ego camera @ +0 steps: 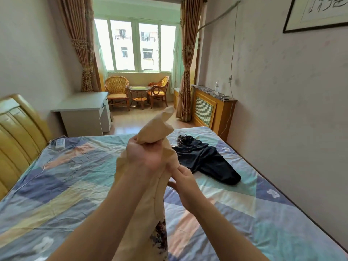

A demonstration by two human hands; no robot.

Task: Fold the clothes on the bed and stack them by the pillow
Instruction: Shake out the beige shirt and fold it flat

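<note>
The left hand (145, 157) is raised in the middle of the view and is clenched around the upper part of a beige garment (156, 129). A bunch of the cloth sticks up above the fist, and the rest hangs down between the two forearms to the near edge of the view. Low on the hanging part there is a dark printed pattern. The right hand (185, 182) is lower and a little to the right; its thumb and fingers pinch the edge of the same garment just under the left hand.

Below the hands is the bed (75, 185), covered with a sheet of blue, green, yellow and pink patches. A black garment (207, 161) lies crumpled on the far right part of the bed, well apart from the hands, with nothing on top of it. A white remote control (60, 144) lies on the far left corner of the bed, near the yellow headboard (17, 129).

Beyond the bed, on the left, stands a white desk (84, 108) against the wall. Farther away, under the window (135, 44), are two wicker chairs (117, 91) with a small round table (139, 95) between them. On the right wall is a wooden radiator cover (212, 108), and a clear bottle (217, 87) stands on it.
</note>
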